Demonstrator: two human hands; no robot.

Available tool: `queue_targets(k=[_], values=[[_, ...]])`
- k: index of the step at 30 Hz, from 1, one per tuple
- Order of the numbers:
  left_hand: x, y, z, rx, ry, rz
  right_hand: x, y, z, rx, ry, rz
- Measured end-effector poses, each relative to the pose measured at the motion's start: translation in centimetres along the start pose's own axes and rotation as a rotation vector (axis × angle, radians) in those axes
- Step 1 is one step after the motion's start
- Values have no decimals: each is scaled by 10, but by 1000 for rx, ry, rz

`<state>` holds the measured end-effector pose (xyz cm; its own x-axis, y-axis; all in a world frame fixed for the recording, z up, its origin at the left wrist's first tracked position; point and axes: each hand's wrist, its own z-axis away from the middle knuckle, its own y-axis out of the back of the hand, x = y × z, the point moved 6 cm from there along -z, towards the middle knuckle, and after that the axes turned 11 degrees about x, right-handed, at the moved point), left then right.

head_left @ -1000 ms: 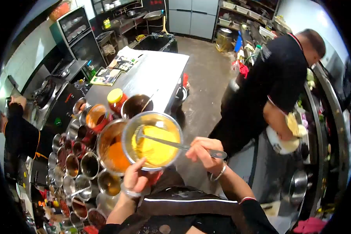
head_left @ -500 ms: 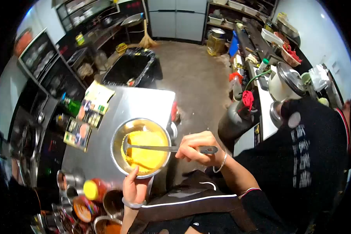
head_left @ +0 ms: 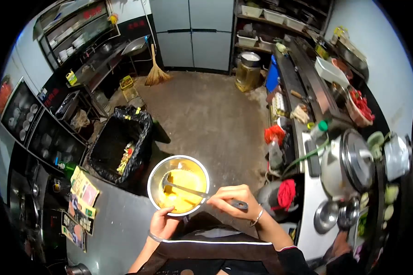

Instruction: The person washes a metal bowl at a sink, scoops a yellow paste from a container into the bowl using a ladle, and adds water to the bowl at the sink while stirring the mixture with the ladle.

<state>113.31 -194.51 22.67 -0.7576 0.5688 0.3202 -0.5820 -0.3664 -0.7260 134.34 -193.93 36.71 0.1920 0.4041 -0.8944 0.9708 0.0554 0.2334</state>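
Note:
A shiny metal bowl (head_left: 153, 192) holds a yellow, batter-like mixture (head_left: 188, 182). My left hand (head_left: 163, 223) grips its near rim, the thumb on the edge and the other fingers below, partly hidden. The bowl is held just off the right edge of the steel table. My right hand (head_left: 236, 201) is closed round the dark handle of a metal ladle (head_left: 188, 189). The ladle slants leftward over the rim, and its head sits in the mixture at the bowl's left side.
Printed packets (head_left: 81, 197) lie on the steel table (head_left: 119, 229). Beyond it stands a black-lined bin (head_left: 144, 156) with scraps. On the right counter are a large lidded pot (head_left: 344, 156) and small metal bowls (head_left: 326, 217). Another person's hand (head_left: 342, 244) is at lower right.
The view has shifted, showing more floor. The bowl has moved off the table towards the bin, both hands still holding bowl and ladle. The other person's black-shirted back has mostly left view.

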Motion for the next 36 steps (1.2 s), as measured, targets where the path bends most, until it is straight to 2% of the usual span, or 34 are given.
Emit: queue_targets(k=[3,7,8,9,16,18,19,20,24,25,26,28,30,32,33,34,36], values=[[30,-39,-77,7,-49,43,55,16,-77,-46,-28,-16],[76,-73,-199,13,-82,133,129,18,-183,-101,98,72],[87,-76,-237,-8,-37,217,143,18,-210,-112,112,86],[103,-91,-265,-17,-97,203,168,17,-233,-141,146,133],[229,-181,-434,-46,-240,305,258,29,-437,-211,-6,94],[273,-209,-473,32,-299,269,280,22,-491,-239,28,125],[294,-221,-500,-14,-307,302,303,16,-514,-243,45,158],[318,-236,-524,-60,-314,329,321,7,-542,-254,126,138],[412,-254,-619,76,-424,424,371,-41,-661,-367,362,154],[437,-246,-645,87,-428,453,384,-54,-688,-429,374,149],[467,-255,-650,209,-477,509,395,-70,-723,-484,401,138],[522,-240,-678,193,-504,516,410,-100,-780,-590,461,100],[578,-221,-698,278,-597,587,435,-139,-828,-731,511,33],[637,-215,-703,352,-653,592,452,-185,-875,-946,375,8],[663,-203,-710,250,-674,596,451,-205,-901,-1046,285,32],[689,-202,-709,399,-671,657,458,-225,-924,-1146,193,64],[747,-198,-703,542,-699,663,479,-267,-967,-1223,280,41]])
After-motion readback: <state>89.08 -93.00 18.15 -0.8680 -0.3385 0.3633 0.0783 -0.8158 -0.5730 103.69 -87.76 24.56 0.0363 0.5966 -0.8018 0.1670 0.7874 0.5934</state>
